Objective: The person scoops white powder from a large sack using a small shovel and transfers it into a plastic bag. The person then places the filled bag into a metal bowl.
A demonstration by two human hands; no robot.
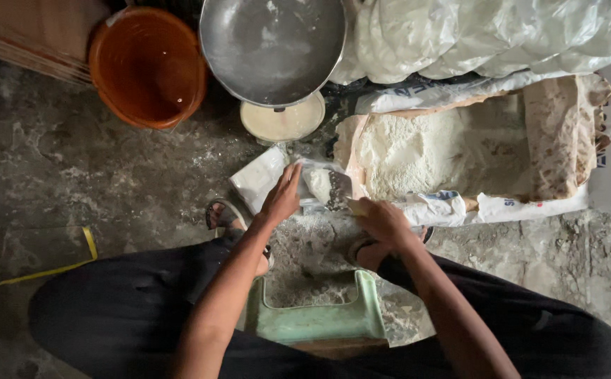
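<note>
Green stool (pixel 317 317) nearest; left hand (pixel 281 196) flat, steadying clear bag (pixel 323 184); right hand (pixel 383 219) closed on scoop handle beside open flour sack (pixel 418 151).

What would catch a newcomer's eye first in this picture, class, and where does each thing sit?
First, the torn sack on the right, lying open with a heap of white flour inside. In the middle, the left hand and right hand meet at a small clear bag holding some flour. At the top stand a big metal bowl and, to its left, an orange bucket.
</note>
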